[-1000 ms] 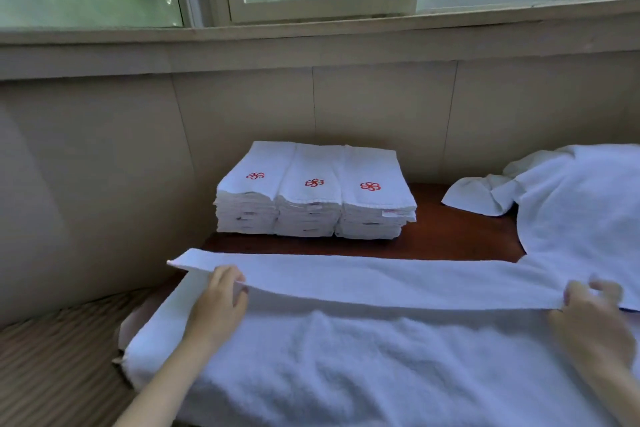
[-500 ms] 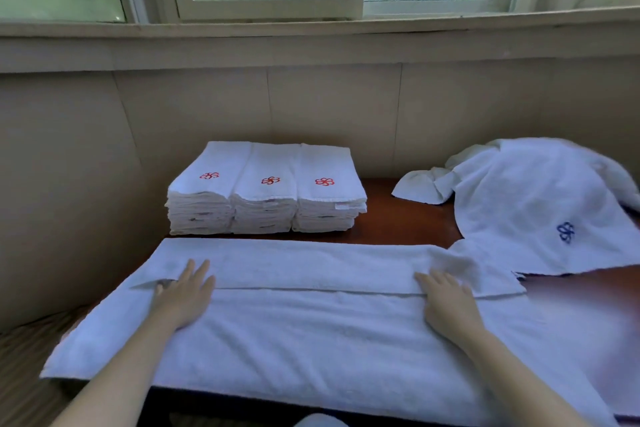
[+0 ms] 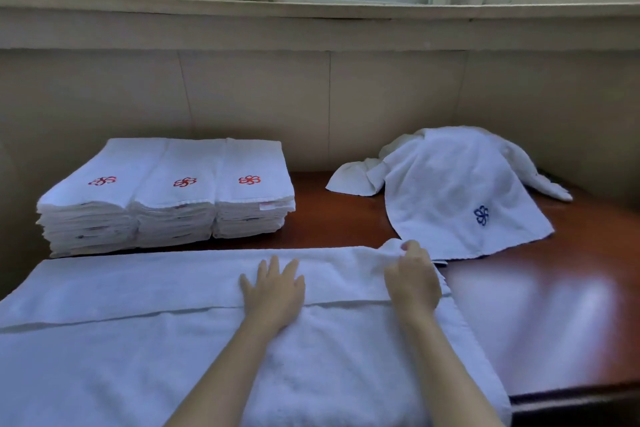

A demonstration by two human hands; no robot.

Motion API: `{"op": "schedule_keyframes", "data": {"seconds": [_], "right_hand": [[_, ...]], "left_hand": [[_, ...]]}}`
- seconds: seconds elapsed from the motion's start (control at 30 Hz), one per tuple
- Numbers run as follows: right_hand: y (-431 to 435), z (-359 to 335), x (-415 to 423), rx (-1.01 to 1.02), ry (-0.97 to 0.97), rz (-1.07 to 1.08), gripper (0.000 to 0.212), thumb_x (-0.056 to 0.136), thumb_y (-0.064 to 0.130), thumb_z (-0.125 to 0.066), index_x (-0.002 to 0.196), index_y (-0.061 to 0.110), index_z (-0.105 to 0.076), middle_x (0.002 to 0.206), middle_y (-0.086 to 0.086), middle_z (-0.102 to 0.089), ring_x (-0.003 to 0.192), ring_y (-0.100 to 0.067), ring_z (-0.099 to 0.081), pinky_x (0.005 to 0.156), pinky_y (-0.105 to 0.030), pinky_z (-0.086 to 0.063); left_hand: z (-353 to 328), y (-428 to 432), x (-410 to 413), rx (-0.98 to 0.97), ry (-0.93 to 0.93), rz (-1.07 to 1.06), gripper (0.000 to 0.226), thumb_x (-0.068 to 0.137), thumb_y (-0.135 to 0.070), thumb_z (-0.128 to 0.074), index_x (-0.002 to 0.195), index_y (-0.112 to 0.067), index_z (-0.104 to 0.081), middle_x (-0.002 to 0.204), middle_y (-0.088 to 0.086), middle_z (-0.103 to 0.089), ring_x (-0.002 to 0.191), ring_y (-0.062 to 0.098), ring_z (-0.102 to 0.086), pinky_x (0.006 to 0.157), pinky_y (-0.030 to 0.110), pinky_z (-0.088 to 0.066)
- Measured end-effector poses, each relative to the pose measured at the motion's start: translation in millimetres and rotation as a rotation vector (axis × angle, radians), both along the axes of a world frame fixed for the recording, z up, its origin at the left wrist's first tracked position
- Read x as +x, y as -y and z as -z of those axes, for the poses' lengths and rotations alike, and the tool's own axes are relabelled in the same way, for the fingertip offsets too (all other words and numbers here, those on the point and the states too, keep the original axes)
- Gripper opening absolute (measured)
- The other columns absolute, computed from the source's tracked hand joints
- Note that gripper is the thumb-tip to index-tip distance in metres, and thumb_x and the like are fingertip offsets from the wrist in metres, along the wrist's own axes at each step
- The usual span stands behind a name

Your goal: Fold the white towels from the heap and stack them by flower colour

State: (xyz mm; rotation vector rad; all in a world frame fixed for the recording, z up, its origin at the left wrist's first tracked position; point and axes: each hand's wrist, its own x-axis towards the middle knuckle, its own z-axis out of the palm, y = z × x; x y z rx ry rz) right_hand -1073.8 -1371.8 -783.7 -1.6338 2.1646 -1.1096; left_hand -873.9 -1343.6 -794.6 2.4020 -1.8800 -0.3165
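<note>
A long white towel (image 3: 138, 333) lies spread across the near side of the table, its far edge folded over toward me. My left hand (image 3: 273, 291) presses flat on the fold near the middle, fingers straight. My right hand (image 3: 412, 279) pinches the far right corner of the same towel. At the back left stand three side-by-side stacks of folded white towels (image 3: 166, 191), each topped with a red flower. At the back right is a heap of unfolded white towels (image 3: 457, 184); its top one shows a blue flower (image 3: 481, 215).
The table is dark red-brown polished wood (image 3: 554, 305), bare at the right, with its front edge at the lower right. A beige tiled wall (image 3: 329, 97) and a window sill close the back. The towel hangs over the table's left end.
The view has swung right. My left hand slid right along the fold to the towel's middle. My right hand moved to the far right corner and now pinches it instead of lying flat.
</note>
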Motion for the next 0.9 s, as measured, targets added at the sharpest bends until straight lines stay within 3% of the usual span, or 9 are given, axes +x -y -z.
{"op": "schedule_keyframes", "data": {"seconds": [0.1, 0.17, 0.23, 0.33, 0.43, 0.57, 0.67, 0.77, 0.9], "right_hand": [[28.4, -3.9, -48.1, 0.074, 0.114, 0.049, 0.031, 0.096, 0.03, -0.044, 0.115, 0.009, -0.056, 0.113, -0.012, -0.06, 0.11, -0.035, -0.051, 0.084, -0.037, -0.04], [45.8, -7.9, -63.9, 0.244, 0.141, -0.042, 0.042, 0.097, 0.043, -0.039, 0.073, 0.011, -0.052, 0.077, -0.006, -0.055, 0.084, -0.03, -0.053, 0.071, -0.035, -0.04], [57.6, -12.2, -66.6, 0.313, 0.158, -0.116, 0.05, 0.095, 0.048, -0.043, 0.06, 0.015, -0.03, 0.059, 0.0, -0.034, 0.06, -0.021, -0.04, 0.056, -0.033, -0.03], [67.2, -10.1, -62.1, 0.308, 0.322, -0.232, 0.043, 0.084, 0.036, -0.064, 0.067, 0.014, -0.031, 0.064, 0.0, -0.025, 0.059, -0.016, -0.026, 0.056, -0.031, -0.021], [67.0, -8.9, -64.3, 0.242, 0.571, -0.257, 0.013, 0.083, 0.009, -0.064, 0.085, 0.011, -0.052, 0.074, -0.003, -0.049, 0.061, -0.018, -0.047, 0.056, -0.024, -0.039], [68.3, -16.5, -79.9, -0.104, 0.847, -0.165, 0.041, 0.088, -0.002, -0.054, 0.124, 0.017, -0.048, 0.08, -0.01, -0.055, 0.068, -0.021, -0.055, 0.06, -0.028, -0.048], [68.6, -12.3, -84.0, 0.004, 0.625, -0.176, 0.057, 0.087, -0.005, -0.045, 0.138, 0.02, -0.04, 0.094, -0.012, -0.056, 0.08, -0.024, -0.054, 0.064, -0.029, -0.044], [67.0, -1.3, -89.5, 0.256, 0.22, -0.133, 0.059, 0.086, 0.0, -0.056, 0.141, 0.009, -0.04, 0.128, -0.015, -0.054, 0.114, -0.028, -0.053, 0.084, -0.026, -0.04], [63.3, -10.4, -97.7, 0.219, 0.184, -0.086, 0.066, 0.08, 0.005, -0.069, 0.139, 0.013, -0.042, 0.12, -0.013, -0.059, 0.101, -0.021, -0.052, 0.08, -0.024, -0.036]], "left_hand": [[16.3, 6.4, 2.4, -0.048, 0.028, -0.025, 0.05, 0.1, -0.042, -0.016, 0.149, -0.04, -0.014, 0.161, -0.003, -0.001, 0.147, 0.018, 0.0, 0.114, 0.054, -0.002], [17.5, 12.1, 3.4, -0.04, 0.021, -0.025, 0.05, 0.1, -0.042, -0.016, 0.149, -0.041, -0.013, 0.161, -0.003, 0.0, 0.148, 0.019, 0.001, 0.114, 0.055, -0.001], [14.7, 16.4, -0.9, -0.036, 0.021, -0.034, 0.05, 0.099, -0.039, -0.018, 0.149, -0.04, -0.014, 0.161, -0.002, -0.002, 0.147, 0.02, -0.001, 0.113, 0.056, -0.003], [12.2, 20.7, -9.2, -0.065, 0.062, -0.068, 0.05, 0.097, -0.032, -0.021, 0.146, -0.037, -0.021, 0.158, 0.001, -0.01, 0.145, 0.024, -0.006, 0.11, 0.058, -0.012], [11.6, 25.5, -8.1, -0.089, 0.058, -0.076, 0.049, 0.095, -0.03, -0.022, 0.144, -0.037, -0.024, 0.155, 0.0, -0.016, 0.144, 0.024, -0.01, 0.109, 0.058, -0.015], [15.5, 26.8, -1.4, -0.135, 0.016, -0.026, 0.048, 0.097, -0.036, -0.025, 0.145, -0.037, -0.024, 0.156, -0.002, -0.017, 0.144, 0.02, -0.011, 0.112, 0.056, -0.012], [18.0, 26.6, 0.3, -0.129, -0.004, 0.017, 0.049, 0.099, -0.041, -0.023, 0.148, -0.037, -0.021, 0.159, -0.004, -0.012, 0.146, 0.019, -0.007, 0.114, 0.055, -0.007], [18.6, 26.1, 1.0, -0.115, -0.007, 0.036, 0.05, 0.099, -0.046, -0.021, 0.148, -0.038, -0.02, 0.16, -0.004, -0.009, 0.147, 0.019, -0.005, 0.114, 0.054, -0.005], [18.6, 25.1, 7.5, -0.078, -0.006, 0.079, 0.055, 0.097, -0.057, -0.017, 0.149, -0.042, -0.014, 0.161, -0.006, -0.003, 0.148, 0.018, 0.0, 0.115, 0.054, -0.001]]}}
